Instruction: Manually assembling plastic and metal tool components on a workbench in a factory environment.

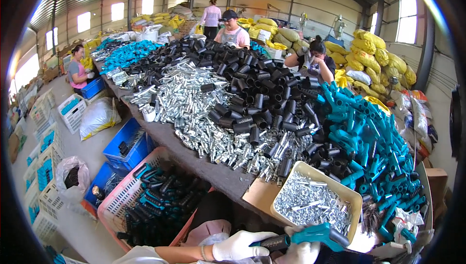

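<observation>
My left hand [239, 245], in a white glove, grips the black ribbed end of a teal and black handle [310, 236] at the bottom of the view. My right hand [302, 252], also in a white glove, holds the same handle from below, near its teal part. Just above them a tan tray [300, 169] full of small silver metal pins rests on the table edge. Beyond it lie heaps of teal handle parts [374, 147], black tubes [252, 94] and silver metal pieces [194, 99].
A pink basket [121, 198] of finished teal-and-black handles stands to the lower left, with blue crates [127, 140] and white baskets [48, 181] behind it. Three people work at the table's far end, another stands further back. Yellow sacks [374, 53] are piled at right.
</observation>
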The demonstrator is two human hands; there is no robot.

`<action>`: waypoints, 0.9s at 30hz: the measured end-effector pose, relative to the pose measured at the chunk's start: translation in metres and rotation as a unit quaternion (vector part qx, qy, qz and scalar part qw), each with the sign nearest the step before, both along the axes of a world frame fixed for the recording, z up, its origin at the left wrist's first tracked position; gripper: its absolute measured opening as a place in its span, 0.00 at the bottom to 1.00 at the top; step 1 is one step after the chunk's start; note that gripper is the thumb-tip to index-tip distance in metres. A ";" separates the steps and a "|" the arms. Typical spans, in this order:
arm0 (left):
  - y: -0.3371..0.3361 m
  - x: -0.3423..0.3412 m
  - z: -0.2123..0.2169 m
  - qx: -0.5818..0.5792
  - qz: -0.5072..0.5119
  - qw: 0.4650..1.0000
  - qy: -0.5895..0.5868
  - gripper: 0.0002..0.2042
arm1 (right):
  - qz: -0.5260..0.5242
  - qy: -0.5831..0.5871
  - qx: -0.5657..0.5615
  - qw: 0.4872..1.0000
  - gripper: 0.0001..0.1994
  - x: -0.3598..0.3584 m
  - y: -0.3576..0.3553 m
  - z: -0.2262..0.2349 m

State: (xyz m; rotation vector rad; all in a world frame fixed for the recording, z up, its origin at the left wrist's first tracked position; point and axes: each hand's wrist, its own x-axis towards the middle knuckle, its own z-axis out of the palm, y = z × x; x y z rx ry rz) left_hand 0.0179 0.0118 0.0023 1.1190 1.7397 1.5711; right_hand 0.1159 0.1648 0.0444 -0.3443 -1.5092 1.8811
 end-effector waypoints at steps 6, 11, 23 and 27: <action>-0.015 -0.008 0.005 0.019 -0.017 1.000 -0.007 0.32 | 0.154 -0.256 0.304 0.905 0.14 0.026 0.026 0.024; -0.017 -0.029 0.019 0.007 -0.014 0.994 0.106 0.33 | -0.047 0.010 0.574 0.818 0.29 0.060 0.051 0.053; -0.045 -0.034 -0.005 -0.049 -0.089 0.969 0.224 0.26 | 0.268 -0.225 0.489 0.799 0.23 0.024 0.053 0.027; -0.053 -0.039 -0.018 -0.129 -0.158 0.979 0.008 0.25 | 0.151 -0.027 0.734 0.662 0.20 0.023 0.039 0.015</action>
